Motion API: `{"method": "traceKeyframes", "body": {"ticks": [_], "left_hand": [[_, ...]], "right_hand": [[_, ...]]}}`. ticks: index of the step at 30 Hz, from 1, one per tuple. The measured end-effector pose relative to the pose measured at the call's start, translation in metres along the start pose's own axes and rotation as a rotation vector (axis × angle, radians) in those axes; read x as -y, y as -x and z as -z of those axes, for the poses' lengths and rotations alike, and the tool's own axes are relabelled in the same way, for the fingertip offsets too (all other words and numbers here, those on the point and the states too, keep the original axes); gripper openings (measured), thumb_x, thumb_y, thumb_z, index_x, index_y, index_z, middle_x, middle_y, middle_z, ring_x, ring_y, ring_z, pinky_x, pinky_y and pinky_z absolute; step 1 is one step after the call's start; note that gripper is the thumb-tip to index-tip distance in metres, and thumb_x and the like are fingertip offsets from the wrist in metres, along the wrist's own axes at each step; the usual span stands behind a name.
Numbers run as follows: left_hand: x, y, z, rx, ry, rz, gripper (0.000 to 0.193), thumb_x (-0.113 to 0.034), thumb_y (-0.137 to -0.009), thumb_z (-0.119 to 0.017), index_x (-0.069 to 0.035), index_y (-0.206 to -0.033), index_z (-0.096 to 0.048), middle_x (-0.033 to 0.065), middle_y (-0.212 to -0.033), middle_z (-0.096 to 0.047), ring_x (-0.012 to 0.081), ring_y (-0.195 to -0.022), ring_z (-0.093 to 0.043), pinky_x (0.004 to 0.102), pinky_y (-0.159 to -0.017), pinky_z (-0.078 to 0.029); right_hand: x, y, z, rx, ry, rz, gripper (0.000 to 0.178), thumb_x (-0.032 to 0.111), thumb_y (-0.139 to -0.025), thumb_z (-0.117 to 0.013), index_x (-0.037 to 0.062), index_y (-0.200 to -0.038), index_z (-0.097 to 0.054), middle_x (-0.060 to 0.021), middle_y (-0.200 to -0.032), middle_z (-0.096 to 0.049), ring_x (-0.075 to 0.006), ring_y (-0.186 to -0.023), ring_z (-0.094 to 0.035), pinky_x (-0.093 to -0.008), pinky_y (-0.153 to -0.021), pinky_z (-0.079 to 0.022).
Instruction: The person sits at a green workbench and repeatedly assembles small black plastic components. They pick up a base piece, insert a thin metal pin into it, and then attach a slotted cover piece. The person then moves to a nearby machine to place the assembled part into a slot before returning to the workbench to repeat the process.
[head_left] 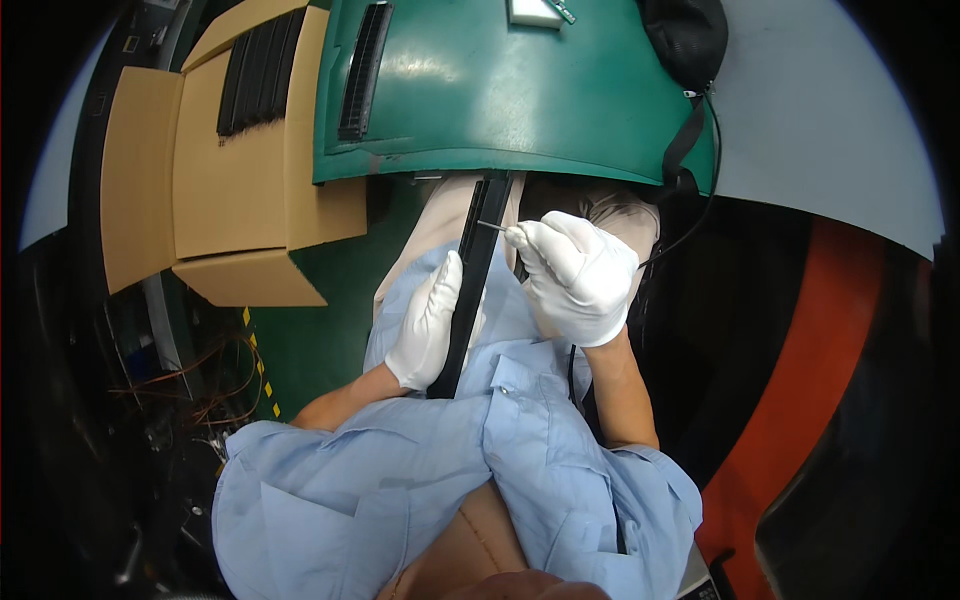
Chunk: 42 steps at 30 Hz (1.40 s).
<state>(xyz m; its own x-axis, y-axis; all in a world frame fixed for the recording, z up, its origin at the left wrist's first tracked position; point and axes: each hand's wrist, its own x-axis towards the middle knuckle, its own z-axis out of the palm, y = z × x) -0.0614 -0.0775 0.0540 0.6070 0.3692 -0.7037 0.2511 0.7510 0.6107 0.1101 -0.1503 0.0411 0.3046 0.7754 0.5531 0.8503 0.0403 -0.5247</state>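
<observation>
A long black strip-shaped part (478, 270) lies tilted over my lap, its far end by the edge of the green table. My left hand (428, 335), in a white glove, is wrapped round its lower half, thumb along the left side. Also gloved in white, my right hand (580, 275) pinches a thin metal rod (491, 225), whose tip meets the strip's upper part or hovers just over it. What the rod's other end looks like is hidden in my fist.
The green table (480, 110) bears a black slotted strip (365, 75), a small white block (535, 13) and a black bag (688, 40) with a hanging strap. At left an open cardboard box (225, 200) holds several black strips (262, 75). A cable (712, 170) hangs at right.
</observation>
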Motion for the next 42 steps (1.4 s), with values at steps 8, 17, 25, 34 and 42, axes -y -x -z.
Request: {"method": "traceKeyframes", "body": {"ticks": [8,17,25,34,42], "left_hand": [[0.007,-0.002,0.005,0.079,-0.054,-0.073,0.061,-0.057,-0.108,-0.025,-0.008,-0.084,-0.052,0.002,-0.046,-0.038,0.0131,-0.034,-0.036,0.0268,-0.035,-0.029],[0.016,-0.044,0.022,0.091,-0.543,-0.574,0.052,-0.046,-0.111,-0.029,-0.004,-0.103,-0.057,0.0013,-0.084,-0.058,0.01,-0.076,-0.056,0.0223,-0.072,-0.044],[-0.05,-0.06,-0.014,-0.096,-0.244,-0.649,0.07,-0.055,-0.109,-0.023,-0.004,-0.082,-0.063,-0.0024,-0.058,-0.053,0.0054,-0.05,-0.045,0.023,-0.049,-0.036],[-0.033,-0.054,-0.01,-0.012,-0.332,-0.605,0.082,-0.062,-0.106,-0.01,-0.009,-0.059,-0.051,-0.0013,-0.044,-0.042,0.0057,-0.037,-0.034,0.0217,-0.042,-0.028],[-0.029,-0.059,-0.011,0.021,-0.414,-0.613,0.083,-0.064,-0.105,-0.007,-0.009,-0.055,-0.044,-0.0022,-0.047,-0.041,0.006,-0.042,-0.034,0.0212,-0.046,-0.03]], "right_hand": [[-0.013,-0.019,0.006,-0.02,0.109,-0.044,0.014,0.008,-0.079,-0.083,0.004,-0.085,-0.071,-0.0088,-0.079,-0.065,-0.0221,-0.058,-0.062,-0.0308,-0.054,-0.049],[-0.027,-0.036,0.0,0.232,-0.765,-0.915,0.036,0.035,-0.097,-0.069,0.0039,-0.115,-0.071,-0.0078,-0.102,-0.07,-0.0131,-0.091,-0.065,-0.0267,-0.085,-0.051],[0.02,-0.042,0.009,0.301,-0.476,-0.387,0.046,0.033,-0.094,-0.07,0.0097,-0.131,-0.058,-0.0142,-0.098,-0.067,-0.0294,-0.091,-0.069,-0.0361,-0.084,-0.054],[-0.004,-0.025,0.022,0.266,0.028,0.144,0.024,0.005,-0.076,-0.078,0.0093,-0.098,-0.068,-0.0031,-0.083,-0.068,-0.0217,-0.064,-0.065,-0.0317,-0.055,-0.05],[0.001,-0.002,0.03,0.267,0.123,0.231,0.022,0.014,-0.078,-0.066,0.0148,-0.1,-0.066,0.0029,-0.078,-0.058,-0.0149,-0.059,-0.054,-0.0307,-0.049,-0.042]]}}
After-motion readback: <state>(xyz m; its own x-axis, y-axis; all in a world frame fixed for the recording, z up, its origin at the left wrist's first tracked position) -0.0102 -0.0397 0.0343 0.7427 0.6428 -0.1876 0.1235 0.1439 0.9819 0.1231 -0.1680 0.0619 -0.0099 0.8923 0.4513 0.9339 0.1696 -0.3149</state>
